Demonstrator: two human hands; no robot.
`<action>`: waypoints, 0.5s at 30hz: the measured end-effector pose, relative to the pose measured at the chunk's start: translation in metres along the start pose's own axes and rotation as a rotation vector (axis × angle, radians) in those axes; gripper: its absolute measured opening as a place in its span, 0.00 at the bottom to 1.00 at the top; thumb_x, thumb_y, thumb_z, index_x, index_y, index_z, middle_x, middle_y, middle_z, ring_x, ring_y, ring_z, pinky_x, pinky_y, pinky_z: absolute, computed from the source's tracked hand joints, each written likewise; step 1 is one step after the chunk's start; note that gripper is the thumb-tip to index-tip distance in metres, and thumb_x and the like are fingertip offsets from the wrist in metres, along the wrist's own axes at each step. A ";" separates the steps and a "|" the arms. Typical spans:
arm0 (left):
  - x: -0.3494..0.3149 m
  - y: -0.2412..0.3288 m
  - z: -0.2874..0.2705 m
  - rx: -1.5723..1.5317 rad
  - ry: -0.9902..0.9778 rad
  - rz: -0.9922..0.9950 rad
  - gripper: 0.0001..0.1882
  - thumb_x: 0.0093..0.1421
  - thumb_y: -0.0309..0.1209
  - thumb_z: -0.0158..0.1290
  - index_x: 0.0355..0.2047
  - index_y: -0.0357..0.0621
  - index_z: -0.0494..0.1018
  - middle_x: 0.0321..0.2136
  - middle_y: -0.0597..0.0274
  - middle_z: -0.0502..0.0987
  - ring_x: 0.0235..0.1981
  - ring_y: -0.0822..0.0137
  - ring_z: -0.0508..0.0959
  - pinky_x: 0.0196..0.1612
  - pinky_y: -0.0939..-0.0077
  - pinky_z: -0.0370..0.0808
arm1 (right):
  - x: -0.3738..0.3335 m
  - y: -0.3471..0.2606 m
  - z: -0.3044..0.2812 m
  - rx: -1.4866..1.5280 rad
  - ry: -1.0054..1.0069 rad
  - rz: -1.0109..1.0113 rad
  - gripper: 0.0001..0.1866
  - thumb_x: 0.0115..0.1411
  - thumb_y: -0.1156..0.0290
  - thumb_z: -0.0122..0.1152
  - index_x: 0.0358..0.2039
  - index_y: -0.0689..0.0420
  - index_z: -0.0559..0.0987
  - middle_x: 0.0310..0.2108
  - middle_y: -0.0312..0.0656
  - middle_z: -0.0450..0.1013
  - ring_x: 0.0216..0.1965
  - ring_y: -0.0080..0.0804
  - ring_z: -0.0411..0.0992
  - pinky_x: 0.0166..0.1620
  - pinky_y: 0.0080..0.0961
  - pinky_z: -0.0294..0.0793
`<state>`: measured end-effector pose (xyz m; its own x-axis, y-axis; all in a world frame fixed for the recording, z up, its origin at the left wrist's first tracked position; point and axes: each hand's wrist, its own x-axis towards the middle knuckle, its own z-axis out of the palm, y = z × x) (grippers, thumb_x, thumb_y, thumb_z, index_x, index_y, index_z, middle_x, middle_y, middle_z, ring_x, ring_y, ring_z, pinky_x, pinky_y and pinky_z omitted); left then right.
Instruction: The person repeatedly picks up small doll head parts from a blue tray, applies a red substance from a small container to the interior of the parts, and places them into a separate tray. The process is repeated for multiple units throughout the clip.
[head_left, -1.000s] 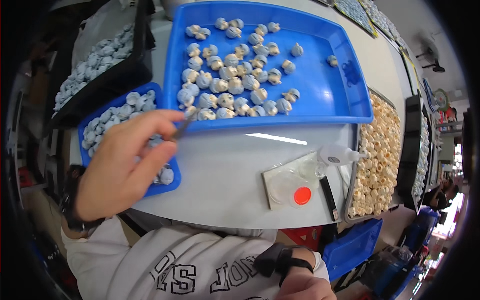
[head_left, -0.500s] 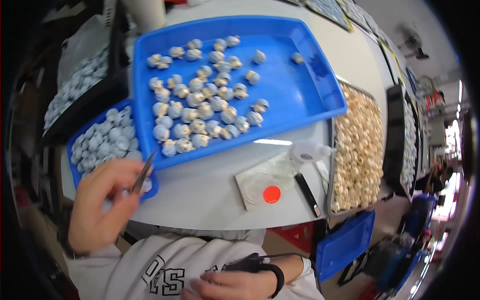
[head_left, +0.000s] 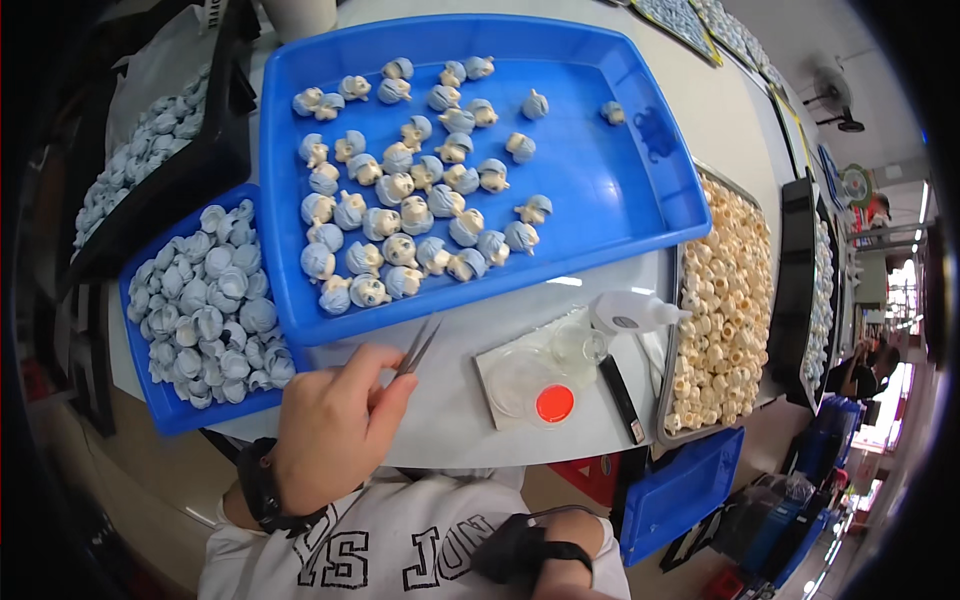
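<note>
The left hand has its fingers pinched together on a pair of tweezers, held over the desk just in front of the near wall of a large blue tray. The grip sits well back from the points, probably so that the slightly parted tips stay free and in sight. The right hand is mostly cut off by the lower edge, so I cannot tell how its fingers stand. In the tray, small blue-capped cream heads lie in a loose single layer, some touching, bunched toward the left; such spreading presumably keeps each reachable. Pale blue shells heap in a smaller blue bin at the left, cream hollow pieces in a metal tray at the right, which seems to keep the two kinds apart. Between them, a white squeeze bottle lies on its side near clear dishes, a red disc and a black stick. The desk is pale and glossy, catching a streak of light; beyond it the room holds a fan and another person at far right.
</note>
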<state>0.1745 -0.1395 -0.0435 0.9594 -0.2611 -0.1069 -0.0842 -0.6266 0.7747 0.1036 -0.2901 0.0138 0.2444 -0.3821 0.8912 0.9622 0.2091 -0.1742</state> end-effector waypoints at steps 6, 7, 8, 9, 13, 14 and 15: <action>-0.002 -0.008 0.007 0.033 -0.014 -0.004 0.13 0.51 0.28 0.55 0.37 0.42 0.69 0.13 0.59 0.73 0.14 0.60 0.74 0.17 0.71 0.67 | -0.020 0.003 0.008 0.000 0.026 0.007 0.10 0.50 0.79 0.56 0.34 0.58 0.68 0.38 0.36 0.63 0.41 0.29 0.65 0.31 0.24 0.73; -0.002 -0.008 0.008 0.042 -0.019 -0.002 0.13 0.50 0.27 0.56 0.37 0.42 0.70 0.14 0.60 0.73 0.14 0.61 0.74 0.17 0.72 0.68 | -0.022 -0.002 0.006 -0.058 0.018 0.052 0.09 0.50 0.78 0.57 0.33 0.58 0.69 0.36 0.36 0.64 0.38 0.29 0.66 0.30 0.23 0.72; -0.002 -0.008 0.009 0.052 -0.026 0.003 0.13 0.50 0.27 0.56 0.37 0.41 0.71 0.14 0.60 0.73 0.14 0.63 0.74 0.17 0.73 0.68 | -0.025 -0.010 0.004 -0.119 0.011 0.095 0.09 0.50 0.78 0.57 0.32 0.58 0.69 0.34 0.36 0.65 0.35 0.29 0.67 0.29 0.23 0.71; -0.006 -0.008 0.006 -0.093 -0.040 0.069 0.12 0.50 0.26 0.56 0.36 0.40 0.71 0.14 0.60 0.74 0.14 0.65 0.74 0.18 0.74 0.68 | -0.028 -0.013 0.000 -0.177 0.000 0.140 0.09 0.50 0.78 0.58 0.31 0.58 0.69 0.31 0.36 0.66 0.32 0.29 0.68 0.28 0.23 0.70; -0.007 -0.005 -0.025 -1.164 -0.609 0.312 0.10 0.50 0.22 0.58 0.33 0.30 0.73 0.16 0.58 0.74 0.16 0.69 0.74 0.19 0.77 0.68 | -0.022 -0.006 -0.047 -0.505 -0.199 0.314 0.10 0.46 0.76 0.63 0.28 0.57 0.71 0.18 0.39 0.67 0.16 0.28 0.66 0.18 0.20 0.62; -0.006 -0.006 -0.021 -1.579 -0.752 0.110 0.10 0.55 0.27 0.54 0.29 0.28 0.71 0.14 0.55 0.72 0.16 0.62 0.73 0.22 0.72 0.69 | -0.031 -0.023 -0.068 -0.541 -0.120 0.366 0.04 0.56 0.73 0.53 0.30 0.59 0.70 0.24 0.44 0.64 0.20 0.30 0.62 0.22 0.25 0.58; -0.031 -0.004 -0.013 -1.860 -0.420 -0.203 0.13 0.59 0.32 0.48 0.27 0.31 0.68 0.14 0.57 0.70 0.19 0.58 0.72 0.27 0.67 0.70 | -0.029 -0.019 -0.090 -0.808 -0.038 0.325 0.02 0.57 0.75 0.51 0.28 0.58 0.68 0.23 0.39 0.63 0.21 0.27 0.61 0.21 0.22 0.57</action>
<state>0.1487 -0.1192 -0.0356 0.7753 -0.6085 -0.1696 0.6291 0.7194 0.2946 0.0886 -0.3635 -0.0466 0.5310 -0.3811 0.7568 0.6397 -0.4055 -0.6530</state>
